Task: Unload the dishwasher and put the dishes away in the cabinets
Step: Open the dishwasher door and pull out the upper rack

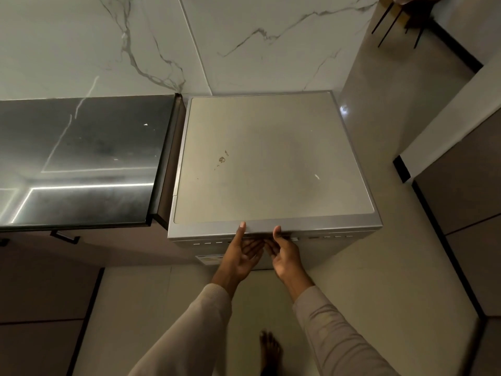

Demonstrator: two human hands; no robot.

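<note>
1 dishwasher [271, 164], silver, freestanding, seen from above. It stands on the floor [366, 294], back to the marble wall [108, 36], w/ its left side just beside 1 dark glossy desk [81, 158]. Door is closed. Top is flat w/ a few small brown marks near the middle.

2 hands, both at the front top edge, close together near centre. Left hand [240, 256]: palm up, thumb laid on the top rim, fingers [253, 246] reaching under the front lip, so it pinches the edge. Right hand [286, 256]: same, thumb on the rim & fingers tucked under. Fingertips of both are hidden under the lip.

2 beige sleeves come up from the bottom, left [189, 329] & right [333, 335]. 1 bare foot [269, 348] is on the floor below the hands.

Front panel has 1 row of small light marks, too small to count. 1 pale label [208, 259] sits on the door below them. 1 black handle [65, 236] shows under the desk edge.
</note>
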